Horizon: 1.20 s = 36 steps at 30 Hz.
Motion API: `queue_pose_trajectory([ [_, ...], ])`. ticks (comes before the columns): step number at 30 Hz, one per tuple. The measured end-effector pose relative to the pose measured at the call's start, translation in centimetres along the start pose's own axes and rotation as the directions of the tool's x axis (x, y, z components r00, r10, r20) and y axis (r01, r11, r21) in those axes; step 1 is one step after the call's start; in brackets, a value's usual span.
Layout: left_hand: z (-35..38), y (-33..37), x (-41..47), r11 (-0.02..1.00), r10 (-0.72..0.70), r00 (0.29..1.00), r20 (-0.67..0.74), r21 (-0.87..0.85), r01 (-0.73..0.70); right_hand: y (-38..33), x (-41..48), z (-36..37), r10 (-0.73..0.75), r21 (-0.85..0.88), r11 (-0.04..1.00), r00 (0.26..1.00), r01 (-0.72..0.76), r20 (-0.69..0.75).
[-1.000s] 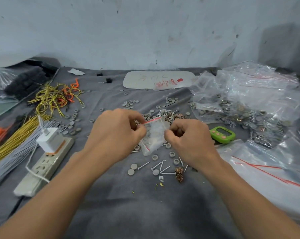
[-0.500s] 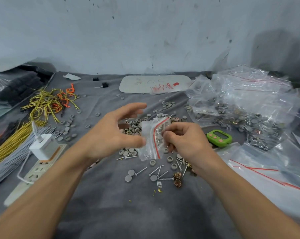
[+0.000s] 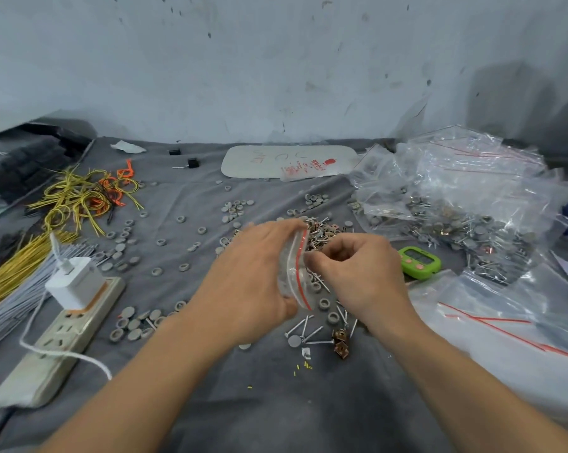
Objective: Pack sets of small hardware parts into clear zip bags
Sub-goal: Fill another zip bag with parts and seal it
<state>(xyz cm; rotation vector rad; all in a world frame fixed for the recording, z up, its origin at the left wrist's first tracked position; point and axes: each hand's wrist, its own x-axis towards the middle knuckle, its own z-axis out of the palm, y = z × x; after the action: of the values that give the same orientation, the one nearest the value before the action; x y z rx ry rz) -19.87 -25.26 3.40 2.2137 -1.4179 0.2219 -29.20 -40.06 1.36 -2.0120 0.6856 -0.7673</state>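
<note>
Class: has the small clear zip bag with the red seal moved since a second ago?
Yes. The small clear zip bag has turned: its red seal, level before, now runs upright, no nearer the green plastic timer.

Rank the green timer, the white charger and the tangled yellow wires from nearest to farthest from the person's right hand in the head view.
1. green timer: just right of the right hand, which is at the zip bag.
2. white charger: on the power strip, far left.
3. tangled yellow wires: far left too, but farther back.

Zip bag (image 3: 294, 273) at centre, power strip (image 3: 63, 335) far left, timer (image 3: 420, 261) just right — pile of bags (image 3: 455, 191) behind it
</note>
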Motion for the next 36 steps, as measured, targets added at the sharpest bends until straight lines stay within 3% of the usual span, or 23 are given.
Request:
queue_pose_trajectory([
  [1,0.1,0.0,0.0,0.999,0.014,1.0,-0.018,0.033,-0.013,-0.2,-0.2,0.0,-0.041,0.032,0.999,0.999,0.04,0.02],
  [3,0.4,0.2,0.0,0.996,0.039,0.999,-0.015,0.085,-0.038,-0.8,-0.5,0.4,-0.095,0.288,0.957,0.979,0.041,0.179],
  [6,0.7,0.8,-0.2,0.987,0.058,0.998,0.026,0.15,-0.061,-1.1,-0.9,1.2,-0.055,0.585,0.792,0.934,-0.174,0.352],
  [9,0.8,1.3,-0.2,0.972,0.081,0.997,0.013,0.22,-0.082,-1.4,-0.7,1.1,0.054,0.713,0.576,0.889,-0.4,0.455],
  [11,0.9,1.8,-0.1,0.966,0.092,0.996,0.009,0.24,-0.092,-1.3,-0.3,0.8,0.086,0.77,0.446,0.878,-0.456,0.471],
  [12,0.9,2.1,0.0,0.967,0.096,0.995,0.009,0.237,-0.096,-1.2,-0.1,0.8,0.103,0.775,0.436,0.881,-0.457,0.461],
  [16,0.8,2.8,0.6,0.985,0.085,0.995,-0.053,0.157,-0.076,-0.9,-0.1,1.4,0.196,0.647,0.641,0.902,-0.414,0.384],
  [19,0.9,2.4,0.6,0.996,0.045,0.998,-0.046,0.081,-0.041,-0.8,-0.3,1.4,0.083,0.544,0.737,0.851,-0.403,0.518],
  [22,0.9,1.4,0.0,0.996,0.058,0.998,0.021,0.07,-0.06,-1.1,-0.7,0.7,0.07,0.337,0.884,0.805,-0.324,0.59],
  [28,2.2,0.7,0.7,0.975,0.149,0.988,0.035,0.163,-0.153,-0.9,-0.6,-1.1,0.015,0.328,0.896,0.76,-0.299,0.65],
  [32,1.4,-0.4,1.3,0.983,0.071,0.994,-0.079,0.175,-0.057,-1.5,0.7,-2.2,0.04,0.371,0.901,0.894,-0.226,0.447],
  [33,0.9,-1.0,1.3,0.984,0.029,0.996,-0.09,0.176,-0.013,-1.0,1.1,-2.7,0.039,0.243,0.961,0.931,-0.136,0.364],
  [34,0.4,-1.6,1.3,0.982,-0.016,0.997,-0.081,0.187,0.031,-0.5,1.4,-3.3,0.012,0.003,1.0,0.948,-0.013,0.318],
  [35,0.0,-2.2,1.2,0.975,-0.058,0.996,-0.066,0.209,0.071,-0.1,1.5,-3.8,0.007,-0.274,0.957,0.939,0.094,0.344],
  [36,-0.3,-2.8,1.0,0.966,-0.085,0.994,-0.062,0.239,0.098,0.3,1.3,-4.1,0.057,-0.498,0.852,0.917,0.162,0.395],
])
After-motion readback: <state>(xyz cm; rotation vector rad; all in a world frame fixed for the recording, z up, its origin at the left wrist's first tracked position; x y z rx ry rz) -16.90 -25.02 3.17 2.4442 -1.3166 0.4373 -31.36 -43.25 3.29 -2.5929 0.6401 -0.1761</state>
